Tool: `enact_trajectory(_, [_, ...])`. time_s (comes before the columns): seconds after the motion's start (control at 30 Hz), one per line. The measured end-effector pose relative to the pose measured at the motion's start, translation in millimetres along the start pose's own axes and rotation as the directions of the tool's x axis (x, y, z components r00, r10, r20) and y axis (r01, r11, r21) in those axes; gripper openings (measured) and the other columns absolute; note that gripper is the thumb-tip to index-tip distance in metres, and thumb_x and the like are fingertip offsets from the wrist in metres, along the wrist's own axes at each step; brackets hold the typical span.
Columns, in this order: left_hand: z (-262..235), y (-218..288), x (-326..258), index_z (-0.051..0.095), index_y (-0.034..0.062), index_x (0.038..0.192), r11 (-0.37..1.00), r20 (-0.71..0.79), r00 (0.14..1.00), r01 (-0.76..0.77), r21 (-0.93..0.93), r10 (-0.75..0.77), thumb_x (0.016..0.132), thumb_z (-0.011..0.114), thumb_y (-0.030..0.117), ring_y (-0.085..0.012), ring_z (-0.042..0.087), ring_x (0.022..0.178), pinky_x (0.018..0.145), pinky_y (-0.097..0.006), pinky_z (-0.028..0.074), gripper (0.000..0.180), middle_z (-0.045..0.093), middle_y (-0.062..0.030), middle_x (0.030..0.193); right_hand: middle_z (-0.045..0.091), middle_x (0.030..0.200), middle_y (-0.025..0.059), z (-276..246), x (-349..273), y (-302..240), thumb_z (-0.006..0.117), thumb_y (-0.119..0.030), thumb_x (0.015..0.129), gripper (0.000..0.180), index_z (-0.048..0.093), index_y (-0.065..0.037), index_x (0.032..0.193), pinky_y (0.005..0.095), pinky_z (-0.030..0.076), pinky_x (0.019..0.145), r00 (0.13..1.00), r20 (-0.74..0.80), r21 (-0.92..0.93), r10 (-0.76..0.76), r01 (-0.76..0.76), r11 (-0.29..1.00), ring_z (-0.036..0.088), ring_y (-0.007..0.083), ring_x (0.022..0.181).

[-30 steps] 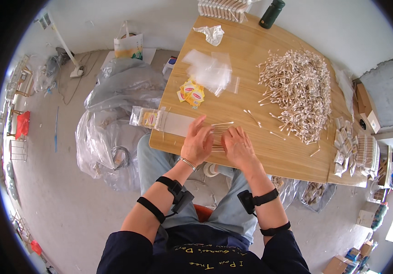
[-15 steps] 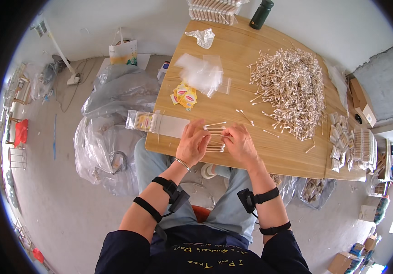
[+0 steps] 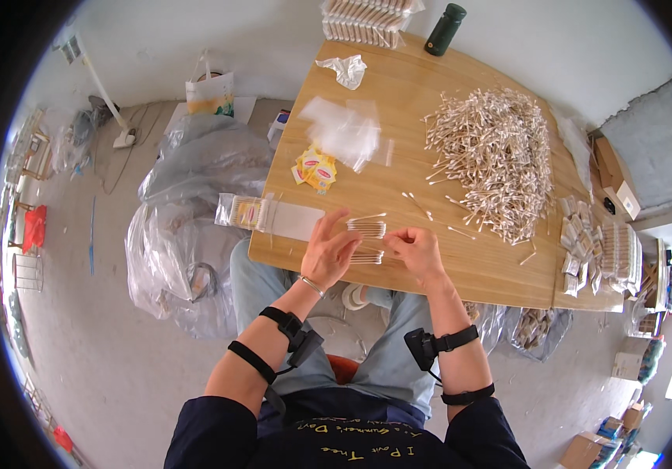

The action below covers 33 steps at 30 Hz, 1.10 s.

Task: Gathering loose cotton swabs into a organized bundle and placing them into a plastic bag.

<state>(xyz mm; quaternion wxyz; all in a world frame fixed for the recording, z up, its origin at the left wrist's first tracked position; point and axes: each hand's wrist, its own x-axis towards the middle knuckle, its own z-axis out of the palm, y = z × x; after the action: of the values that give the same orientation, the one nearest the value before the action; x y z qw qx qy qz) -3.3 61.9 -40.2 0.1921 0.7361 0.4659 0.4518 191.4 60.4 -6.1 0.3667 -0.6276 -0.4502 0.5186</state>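
A row of cotton swabs (image 3: 366, 228) lies side by side near the table's front edge, with a smaller row just nearer to me. My left hand (image 3: 328, 254) is at the left ends of both rows, its fingers bent and apart; whether they press on the sticks is unclear. Off the right ends, my right hand (image 3: 420, 252) has thumb and forefinger pinched together, and anything between them is too small to make out. A large heap of loose swabs (image 3: 500, 156) covers the table's right side. Left of my left hand are a white card (image 3: 297, 222) and a clear packet of swabs (image 3: 245, 211).
Clear plastic bags (image 3: 344, 129) and yellow cards (image 3: 316, 168) lie on the wooden table (image 3: 398, 102). A crumpled tissue (image 3: 345, 70) and dark green bottle (image 3: 445, 30) are farther back. Packed swab bundles (image 3: 621, 254) stand at the right edge. Large plastic sacks (image 3: 187, 234) fill the floor at left.
My right hand has drawn back slightly to the right from the swab ends. My left fingers have opened a little, and the swab row between the hands shows more fully.
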Motion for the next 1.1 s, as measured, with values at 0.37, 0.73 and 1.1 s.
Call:
enact_trajectory(0.37, [-14.2,13.8,-0.2,0.069,0.0067,0.093,0.954,0.055,0.987,0.16,-0.253,-0.151,0.083,0.069,0.008,-0.0263,0.058,0.104,0.087,-0.036,0.047,0.01,0.067,-0.0083,0.103,0.056,0.06,0.005,-143.2,-123.6,91.8,0.061,-0.022,0.088,0.024,0.066,-0.003,0.073,0.0331,0.038,0.054,0.823,-0.567,-0.324,0.039,-0.267,0.908,0.051,0.0152,0.057])
enact_trajectory(0.73, [25.6,80.6,-32.0,0.067,0.0,0.097,0.531,0.462,0.816,0.577,-0.62,-0.348,0.096,0.061,0.021,-0.0033,0.052,0.08,0.073,-0.018,0.044,0.022,0.064,0.0016,0.089,0.068,0.092,0.0118,-64.4,-124.5,21.7,0.07,-0.008,0.082,0.022,0.068,0.001,0.102,0.0272,0.051,0.068,0.915,-0.266,-0.059,-0.304,0.299,0.952,0.065,0.0151,0.079])
enact_trajectory(1.1, [1.4,84.8,-45.3,0.061,0.0003,0.115,0.558,0.405,0.858,0.513,-0.653,-0.315,0.099,0.055,0.016,-0.0105,0.059,0.09,0.084,-0.027,0.048,0.024,0.065,-0.0039,0.097,0.067,0.073,0.0031,-17.6,-106.7,-0.8,0.068,-0.008,0.086,0.013,0.07,0.004,0.087,0.0227,0.046,0.059,0.982,0.061,0.025,-0.18,0.179,0.984,0.056,0.0063,0.067])
